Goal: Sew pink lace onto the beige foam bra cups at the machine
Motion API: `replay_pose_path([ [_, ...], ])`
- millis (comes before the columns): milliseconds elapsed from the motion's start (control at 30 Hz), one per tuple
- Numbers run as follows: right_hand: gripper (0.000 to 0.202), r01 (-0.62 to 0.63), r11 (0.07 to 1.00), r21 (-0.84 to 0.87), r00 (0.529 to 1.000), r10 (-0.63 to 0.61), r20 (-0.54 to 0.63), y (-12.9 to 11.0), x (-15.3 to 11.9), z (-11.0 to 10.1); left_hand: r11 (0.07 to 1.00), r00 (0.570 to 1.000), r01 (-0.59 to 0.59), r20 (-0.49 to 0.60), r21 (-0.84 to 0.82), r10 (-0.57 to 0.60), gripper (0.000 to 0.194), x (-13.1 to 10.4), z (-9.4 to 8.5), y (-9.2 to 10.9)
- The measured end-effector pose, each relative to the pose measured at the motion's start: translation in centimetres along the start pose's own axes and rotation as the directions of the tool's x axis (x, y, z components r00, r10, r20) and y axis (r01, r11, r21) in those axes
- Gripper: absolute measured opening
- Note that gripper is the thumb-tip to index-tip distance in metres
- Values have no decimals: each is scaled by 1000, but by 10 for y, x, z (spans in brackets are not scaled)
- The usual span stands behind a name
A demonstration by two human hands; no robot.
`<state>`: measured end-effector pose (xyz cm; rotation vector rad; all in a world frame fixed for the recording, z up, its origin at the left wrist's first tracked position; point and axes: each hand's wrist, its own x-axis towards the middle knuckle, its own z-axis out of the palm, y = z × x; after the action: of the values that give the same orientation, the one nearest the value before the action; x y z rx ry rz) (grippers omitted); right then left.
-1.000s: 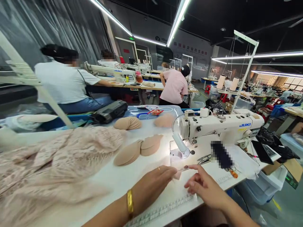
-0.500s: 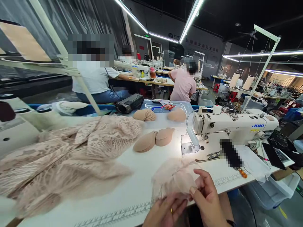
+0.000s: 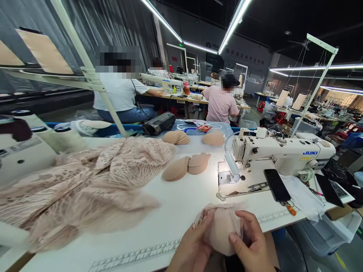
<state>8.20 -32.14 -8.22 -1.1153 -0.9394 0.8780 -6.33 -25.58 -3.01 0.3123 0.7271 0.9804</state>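
Observation:
Between my hands, over the table's front edge, is a beige bra cup [image 3: 222, 230] with thin sheer fabric wrapped about it. My left hand [image 3: 195, 241] grips its left side, the thumb on top and the other fingers mostly hidden beneath. On the right side, my right hand [image 3: 249, 238] pinches the cup's edge with thumb and fingers. Behind them stands a white sewing machine [image 3: 283, 149] with its lamp lit over the needle plate. Stacks of beige cup pads [image 3: 176, 169] lie on the table [image 3: 147, 226] left of the machine.
A large heap of pale pink lace [image 3: 99, 177] covers the left side. Thread snips [image 3: 257, 186] and a black phone [image 3: 277, 185] lie by the machine. Farther back are more pads [image 3: 213, 138] on a clear plastic tray [image 3: 195, 124]. Co-workers [image 3: 221, 102] sit at machines beyond.
The sheer fabric was spread out over the table; now it is gathered around the cup, which faces me. My left hand has moved up onto the cup's left side. The view has shifted slightly.

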Motion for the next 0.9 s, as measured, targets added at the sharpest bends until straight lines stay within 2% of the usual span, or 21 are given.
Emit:
replay_pose_path([
  [67,48,-7,999,-35,1000,7,-5,5,-2,-4,999,997,-53,-58,8,54,40,1,3,-1],
  [133,53,-42,998,-56,999,41,-16,7,-2,-10,999,990,-41,-137,1,40,34,3,4,-3],
  [200,56,-65,995,-74,998,64,-16,5,-2,-15,1000,986,-9,-168,-14,7,28,3,4,-5],
  [267,56,-68,994,-90,998,68,-11,2,-1,-18,1000,995,-4,-98,-17,2,29,1,3,-7],
  [367,54,-25,997,-78,1000,26,17,-5,3,-19,995,992,-77,109,67,70,52,-5,1,-9],
  [433,52,0,999,-41,999,2,46,-11,10,-19,981,978,-112,191,157,81,65,-8,2,-11],
  [533,47,-34,999,-11,998,35,46,-19,20,-20,958,976,-112,208,264,57,65,-7,0,-14],
  [600,44,-45,998,-38,999,45,15,-23,23,-20,934,977,-146,197,327,84,60,-2,-5,-17],
  [800,35,44,989,-143,999,-48,-22,-31,15,-13,813,960,-276,193,512,205,52,15,-31,-25],
  [900,34,67,989,-129,998,-66,13,-35,15,-9,742,955,-296,195,602,224,52,16,-34,-27],
])
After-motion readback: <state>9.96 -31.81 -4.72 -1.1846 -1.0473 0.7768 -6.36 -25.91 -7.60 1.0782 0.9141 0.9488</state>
